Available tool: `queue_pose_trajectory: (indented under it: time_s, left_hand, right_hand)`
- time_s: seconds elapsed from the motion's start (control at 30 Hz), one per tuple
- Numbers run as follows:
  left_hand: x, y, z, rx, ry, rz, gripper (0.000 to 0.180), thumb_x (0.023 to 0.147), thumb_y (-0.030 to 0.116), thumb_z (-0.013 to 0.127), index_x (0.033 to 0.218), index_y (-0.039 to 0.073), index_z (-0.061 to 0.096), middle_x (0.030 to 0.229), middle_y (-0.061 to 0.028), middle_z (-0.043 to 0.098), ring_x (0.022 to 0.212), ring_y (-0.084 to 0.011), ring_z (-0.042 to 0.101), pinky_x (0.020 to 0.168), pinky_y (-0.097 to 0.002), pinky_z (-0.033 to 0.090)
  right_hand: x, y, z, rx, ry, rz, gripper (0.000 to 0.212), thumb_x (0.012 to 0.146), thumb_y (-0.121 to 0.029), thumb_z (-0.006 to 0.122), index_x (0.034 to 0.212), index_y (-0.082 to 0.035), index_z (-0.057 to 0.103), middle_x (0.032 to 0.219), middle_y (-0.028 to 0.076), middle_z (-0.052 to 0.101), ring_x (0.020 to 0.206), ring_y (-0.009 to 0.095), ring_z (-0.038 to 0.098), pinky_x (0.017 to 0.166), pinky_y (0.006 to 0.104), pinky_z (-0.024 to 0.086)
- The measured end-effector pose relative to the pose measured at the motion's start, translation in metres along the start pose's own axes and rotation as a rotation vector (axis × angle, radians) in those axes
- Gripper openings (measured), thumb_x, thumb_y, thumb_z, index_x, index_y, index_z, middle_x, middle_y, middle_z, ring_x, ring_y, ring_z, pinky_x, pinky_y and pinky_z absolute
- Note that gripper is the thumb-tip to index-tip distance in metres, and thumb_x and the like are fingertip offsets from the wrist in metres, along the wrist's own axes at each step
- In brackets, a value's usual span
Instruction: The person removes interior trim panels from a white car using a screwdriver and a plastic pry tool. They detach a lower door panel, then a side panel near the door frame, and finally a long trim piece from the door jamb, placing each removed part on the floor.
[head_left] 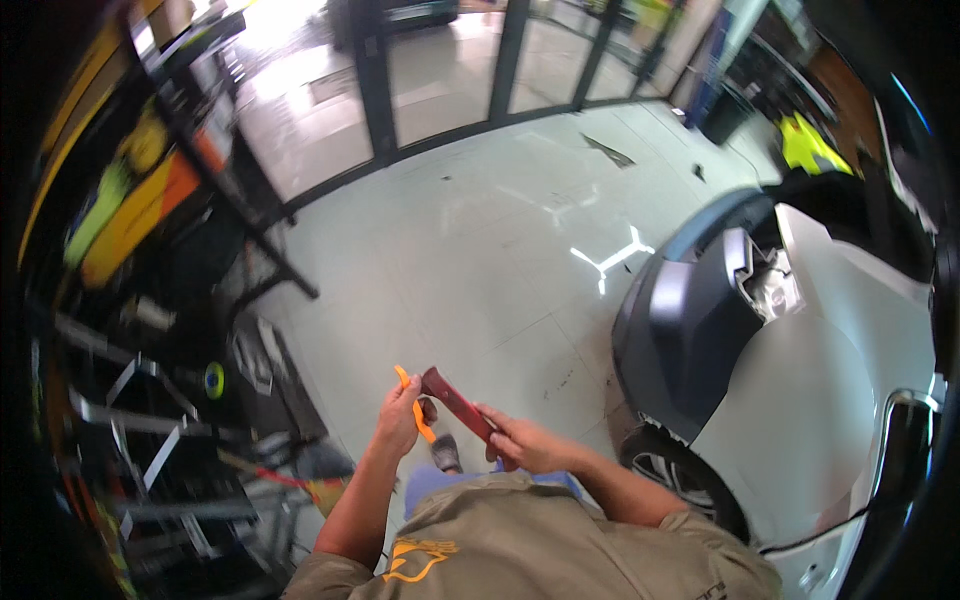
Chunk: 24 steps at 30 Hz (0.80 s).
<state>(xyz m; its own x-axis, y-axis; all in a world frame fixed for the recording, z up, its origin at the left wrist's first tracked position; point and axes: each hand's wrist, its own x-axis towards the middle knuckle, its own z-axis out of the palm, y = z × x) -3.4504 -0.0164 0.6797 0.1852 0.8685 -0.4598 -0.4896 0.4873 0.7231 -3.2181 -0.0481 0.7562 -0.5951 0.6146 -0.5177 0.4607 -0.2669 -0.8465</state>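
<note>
The person's bare left hand [400,412], out in front of the torso, is closed around a slim, bright orange, slightly curved strip-like tool [424,424], which shows above the thumb and again below the fingers, so its middle is hidden by the grip. The bare right hand [522,446], a little lower and nearer the body, grasps the near end of a long, flat, dark red bar-shaped piece [460,406] between thumb and fingers; from there the piece slants up and leftward, its far end just beside the left thumb, though whether the left hand touches it cannot be told. Both pieces are held above a glossy floor of pale tiles [470,290], with a grey shoe [446,455] showing below them. Well to the right stands a white car with a dark grey bumper corner [765,400], while a silvery metal ladder-like frame [150,410] is on the left
</note>
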Motion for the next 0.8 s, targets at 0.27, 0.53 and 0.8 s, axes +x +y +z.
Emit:
queue_pose_trajectory:
  time_s: [0.27,0.53,0.8]
  left_hand:
    - [0.261,0.108,0.105,0.235,-0.189,-0.007,0.022,0.093,0.022,0.046,0.082,0.005,0.055,0.069,-0.0047,0.055,0.055,-0.0103,0.046,0.05,-0.0229,0.036]
    - [0.47,0.184,0.241,-0.238,-0.362,-0.186,0.035,0.088,0.02,0.048,0.118,0.003,0.052,0.106,-0.0141,0.059,0.056,-0.0097,0.042,0.049,-0.0208,0.034]
    - [0.785,0.204,0.36,0.018,-0.534,-0.31,0.027,0.089,0.019,0.051,0.113,0.006,0.05,0.097,-0.004,0.057,0.072,-0.0105,0.056,0.055,-0.0233,0.047]
  right_hand:
    - [0.094,-0.008,-0.24,0.073,0.308,-0.116,0.051,0.093,-0.018,0.043,0.141,-0.015,0.027,0.085,0.006,0.057,0.067,0.011,0.051,0.062,0.0282,0.046]
    - [0.163,-0.047,-0.512,0.366,0.073,-0.048,0.059,0.085,-0.025,0.058,0.138,-0.01,0.034,0.103,0.01,0.06,0.071,0.011,0.05,0.059,0.0268,0.047]
    - [0.217,-0.024,-0.765,0.046,0.437,-0.404,0.063,0.078,-0.024,0.063,0.133,-0.005,0.039,0.112,0.017,0.057,0.098,0.026,0.056,0.085,0.0339,0.042]
